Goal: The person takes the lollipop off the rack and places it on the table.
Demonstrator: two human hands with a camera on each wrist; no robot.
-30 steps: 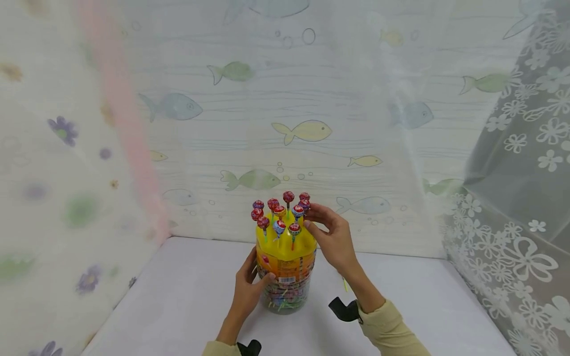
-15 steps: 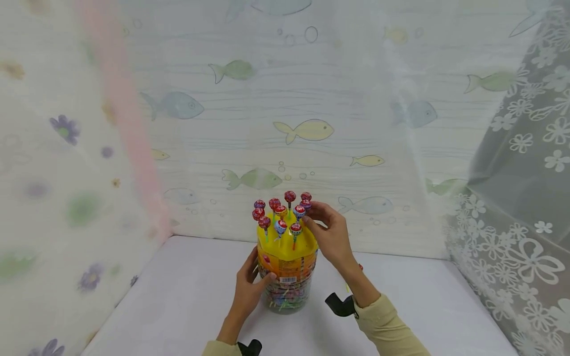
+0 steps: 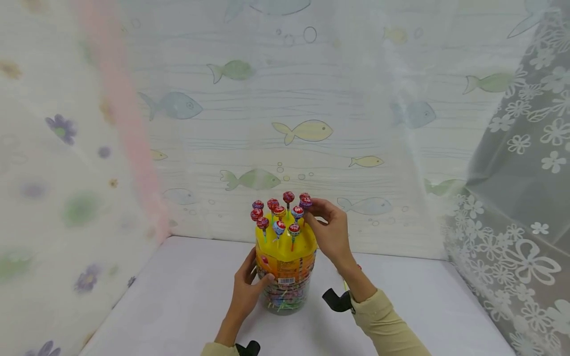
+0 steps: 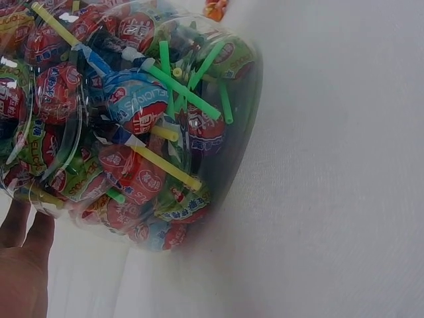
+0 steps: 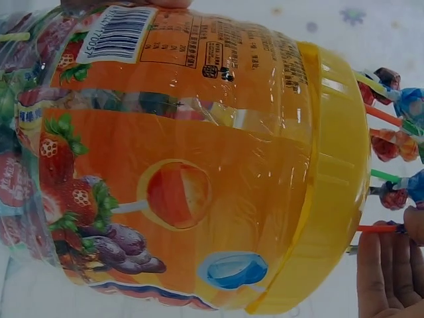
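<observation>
Behind the jar (image 3: 285, 269), a pale curtain (image 3: 303, 89) printed with fish closed off the view; left of the jar hung flower-printed cloth (image 3: 62, 198), and right of it a sheer panel (image 3: 525, 198) with white flowers. Beneath the jar spread the white desk (image 3: 187, 296), whose flat top gave it level footing. The jar stood upright, barcode toward the person, its clear lower part packed with wrapped lollipops (image 4: 136, 99) that probably weighted it. Atop the jar sat its yellow lid (image 3: 285, 252). On the jar's left side, the left hand (image 3: 245, 287) was curved round the wall, thumb on the near face, seemingly to steady it. At the jar's upper right, the right hand (image 3: 330, 230) was nearly closed, pinching one lollipop (image 3: 305, 202) below its head, presumably for control of the stick; whether the stick was seated in the lid could not be told. Across the jar's top, standing lollipops (image 3: 278, 227) pointed heads up, apparently propped by the lid. Right of the jar, partly behind the forearm, lay a loose lollipop (image 3: 359, 267).
</observation>
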